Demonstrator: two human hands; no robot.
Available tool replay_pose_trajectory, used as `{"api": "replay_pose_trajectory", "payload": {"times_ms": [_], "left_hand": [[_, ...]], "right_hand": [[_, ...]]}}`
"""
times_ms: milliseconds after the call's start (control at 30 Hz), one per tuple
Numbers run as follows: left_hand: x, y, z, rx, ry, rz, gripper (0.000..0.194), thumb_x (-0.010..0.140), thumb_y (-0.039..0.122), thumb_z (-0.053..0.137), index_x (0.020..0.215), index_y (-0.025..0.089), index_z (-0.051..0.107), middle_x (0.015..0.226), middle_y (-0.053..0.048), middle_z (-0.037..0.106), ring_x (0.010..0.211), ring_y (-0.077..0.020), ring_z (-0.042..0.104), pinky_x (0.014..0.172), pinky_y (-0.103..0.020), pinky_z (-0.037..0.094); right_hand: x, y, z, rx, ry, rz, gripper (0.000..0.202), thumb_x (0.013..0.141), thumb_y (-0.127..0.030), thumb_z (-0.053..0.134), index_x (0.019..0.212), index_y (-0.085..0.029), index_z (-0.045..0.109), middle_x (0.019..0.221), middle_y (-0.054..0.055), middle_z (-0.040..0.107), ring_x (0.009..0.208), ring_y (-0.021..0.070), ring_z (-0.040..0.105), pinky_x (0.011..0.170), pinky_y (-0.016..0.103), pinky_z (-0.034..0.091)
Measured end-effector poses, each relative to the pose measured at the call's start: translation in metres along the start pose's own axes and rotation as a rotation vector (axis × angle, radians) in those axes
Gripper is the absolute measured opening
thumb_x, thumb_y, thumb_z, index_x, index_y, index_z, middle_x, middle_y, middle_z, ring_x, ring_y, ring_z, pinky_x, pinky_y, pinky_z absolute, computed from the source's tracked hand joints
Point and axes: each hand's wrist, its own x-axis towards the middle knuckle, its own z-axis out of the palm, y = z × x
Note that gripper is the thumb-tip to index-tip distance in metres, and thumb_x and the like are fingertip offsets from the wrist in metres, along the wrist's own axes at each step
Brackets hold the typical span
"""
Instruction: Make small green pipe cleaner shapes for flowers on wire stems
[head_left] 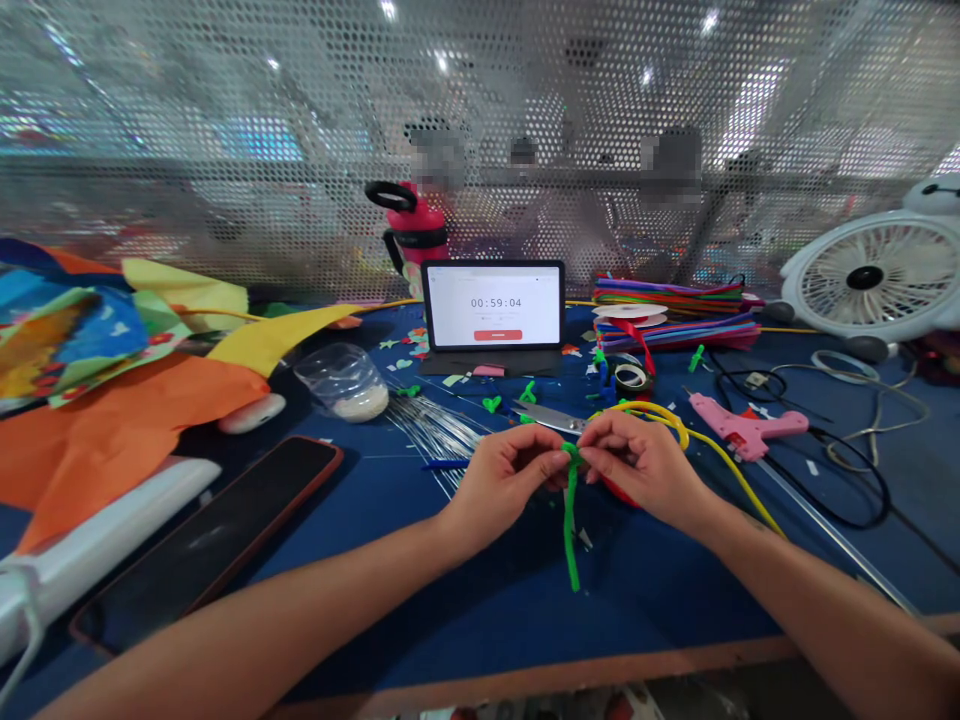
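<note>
A green pipe cleaner [571,530] is pinched between my two hands over the front of the blue table. My left hand [510,475] grips its upper end from the left with thumb and forefinger. From the right, my right hand [637,465] pinches the same bent top. The long tail hangs down toward me. Just behind my fingers lie scissors [551,416], partly hidden by my hands. Small shaped green pieces [492,404] rest a little farther back. Left of my left hand is a bundle of thin silvery wires [442,430].
A tablet [493,305] showing a timer stands at the back. On the right are a pink glue gun [746,425], a white fan [866,275], cables and pipe cleaner bundles [675,330]. At left lie a phone [217,540], orange paper [127,420] and a clear plastic cup [341,380].
</note>
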Motion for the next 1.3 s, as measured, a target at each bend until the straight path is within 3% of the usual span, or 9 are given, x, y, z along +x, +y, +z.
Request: {"api": "replay_pose_trajectory", "payload": {"times_ms": [400,567,700,800,1000,1133,1300], "left_hand": [[-0.0055,0.0017,0.0001,0.135,-0.08,0.043,0.019,0.082,0.033,0.058,0.079,0.013,0.057,0.067,0.001,0.054,0.061,-0.009,0.051,0.059,-0.021,0.044],[-0.0064,0.0032,0.0007,0.192,-0.057,0.043,0.021,0.085,0.035,0.053,0.08,0.015,0.053,0.066,0.002,0.053,0.059,-0.0086,0.051,0.056,-0.02,0.042],[-0.0067,0.0035,0.0035,0.116,-0.006,0.011,0.021,0.086,0.038,0.051,0.082,0.017,0.048,0.069,0.002,0.056,0.061,-0.0107,0.059,0.058,-0.022,0.048],[-0.0066,0.0032,0.0057,0.011,-0.022,-0.004,0.022,0.086,0.038,0.052,0.083,0.018,0.046,0.072,0.002,0.059,0.061,-0.0112,0.062,0.06,-0.025,0.052],[-0.0087,0.0032,0.009,-0.058,-0.1,-0.067,0.024,0.083,0.04,0.056,0.082,0.016,0.049,0.07,0.001,0.06,0.057,-0.0115,0.062,0.057,-0.025,0.053],[-0.0095,0.004,0.0084,0.02,-0.089,-0.063,0.025,0.085,0.039,0.053,0.078,0.015,0.05,0.068,0.001,0.059,0.051,-0.0087,0.057,0.05,-0.021,0.048],[-0.0102,0.0066,0.0058,0.193,-0.101,-0.011,0.026,0.087,0.036,0.049,0.073,0.014,0.05,0.059,0.003,0.054,0.041,-0.0034,0.042,0.04,-0.016,0.031]], "right_hand": [[-0.0023,-0.0075,0.0009,-0.062,-0.046,-0.052,0.005,0.085,-0.02,0.055,0.08,-0.018,0.056,0.065,-0.001,0.059,0.059,0.0101,0.059,0.056,0.02,0.044],[0.0025,-0.0027,0.0001,0.103,-0.014,0.045,0.015,0.087,-0.031,0.053,0.083,-0.017,0.057,0.069,0.001,0.062,0.06,0.0108,0.061,0.057,0.021,0.048],[0.0057,0.001,-0.0013,0.218,-0.032,0.103,0.027,0.09,-0.039,0.046,0.08,-0.016,0.055,0.068,0.002,0.062,0.059,0.0104,0.06,0.056,0.021,0.049],[0.0042,0.0004,-0.0007,0.182,-0.065,0.097,0.02,0.087,-0.035,0.053,0.08,-0.016,0.053,0.065,0.0,0.062,0.056,0.009,0.057,0.055,0.02,0.047],[0.001,-0.0015,-0.0004,0.096,0.004,0.031,0.013,0.088,-0.029,0.051,0.082,-0.017,0.05,0.064,-0.001,0.06,0.055,0.0088,0.055,0.054,0.02,0.044],[0.0004,-0.0024,-0.0004,0.056,-0.034,0.016,0.015,0.089,-0.029,0.051,0.08,-0.017,0.049,0.063,0.0,0.059,0.055,0.0089,0.054,0.053,0.02,0.043],[-0.0006,-0.0041,0.0013,0.081,-0.067,0.022,0.015,0.09,-0.028,0.049,0.079,-0.017,0.049,0.063,-0.001,0.058,0.056,0.0082,0.053,0.053,0.019,0.041]]}}
